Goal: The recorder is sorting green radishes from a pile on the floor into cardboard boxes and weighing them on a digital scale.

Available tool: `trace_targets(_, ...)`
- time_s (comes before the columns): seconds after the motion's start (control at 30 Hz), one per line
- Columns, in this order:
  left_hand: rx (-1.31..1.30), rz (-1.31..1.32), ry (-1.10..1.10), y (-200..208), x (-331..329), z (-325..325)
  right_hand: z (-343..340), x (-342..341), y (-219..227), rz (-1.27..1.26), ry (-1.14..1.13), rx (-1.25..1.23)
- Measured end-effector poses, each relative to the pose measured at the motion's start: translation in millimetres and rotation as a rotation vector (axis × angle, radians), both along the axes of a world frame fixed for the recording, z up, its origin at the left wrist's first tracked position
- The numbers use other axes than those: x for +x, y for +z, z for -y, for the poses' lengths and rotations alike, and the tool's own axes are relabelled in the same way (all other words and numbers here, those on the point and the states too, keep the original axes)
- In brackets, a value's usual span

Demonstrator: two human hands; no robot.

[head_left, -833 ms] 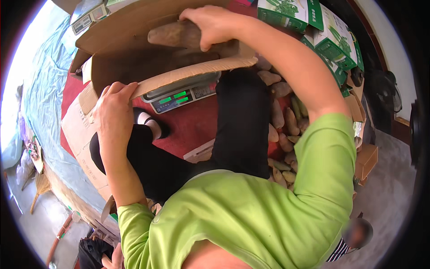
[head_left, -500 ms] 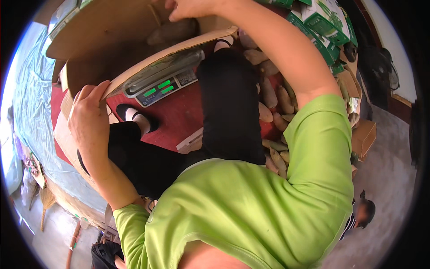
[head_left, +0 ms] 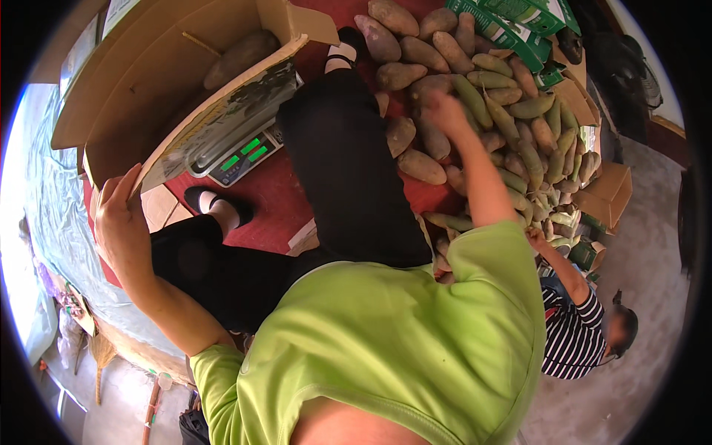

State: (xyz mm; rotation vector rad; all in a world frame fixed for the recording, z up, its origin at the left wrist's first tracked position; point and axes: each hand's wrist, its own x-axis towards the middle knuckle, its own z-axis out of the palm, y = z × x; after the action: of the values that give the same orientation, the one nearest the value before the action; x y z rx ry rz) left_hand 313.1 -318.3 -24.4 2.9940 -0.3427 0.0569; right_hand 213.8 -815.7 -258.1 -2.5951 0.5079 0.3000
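Observation:
An open cardboard box (head_left: pixel 167 96) stands at the upper left, with a large brown tuber (head_left: pixel 241 59) inside near its far right. My left hand (head_left: pixel 122 226) grips the near edge of this box, fingers at the corner. Under the box sits a weighing scale (head_left: pixel 236 162) with lit green displays. Over on the right, my right hand (head_left: pixel 445 115) is over a big heap of tubers (head_left: pixel 523 137), brown and greenish, long and rounded. Motion smears its fingers, so I cannot make out whether they hold one.
Green-and-white cartons (head_left: pixel 512 33) lie beyond the heap. A person in a striped shirt (head_left: pixel 571 326) is at the right, one hand at the heap's edge, near a small open carton (head_left: pixel 604 196). Blue plastic sheeting (head_left: pixel 55 200) covers the left side. Red covering (head_left: pixel 278 189) lies underfoot.
My right hand has left the far side of the box and moved right to the tuber heap. My left hand stays at the box edge. The view has shifted, showing more of the heap and the other person.

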Motion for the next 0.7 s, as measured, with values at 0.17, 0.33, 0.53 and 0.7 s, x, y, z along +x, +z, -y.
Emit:
trace_targets(0.17,-0.083,0.004,-0.036,-5.0,3.3,-7.1,-10.2,-101.9,-93.6,-0.330,0.005,-0.171)
trace_targets(0.33,-0.075,-0.014,0.039,1.1,0.0,-3.7,-47.4,-115.1,-81.9,-0.496,-0.016,-0.168)
trace_targets(0.53,-0.060,0.033,0.063,-0.3,2.0,6.3,-61.1,-107.2,-74.5,-0.612,0.050,-0.298)
trace_targets(0.7,-0.038,0.033,0.073,3.4,0.2,2.5,-60.6,-118.2,-86.5,-0.541,0.008,-0.290)
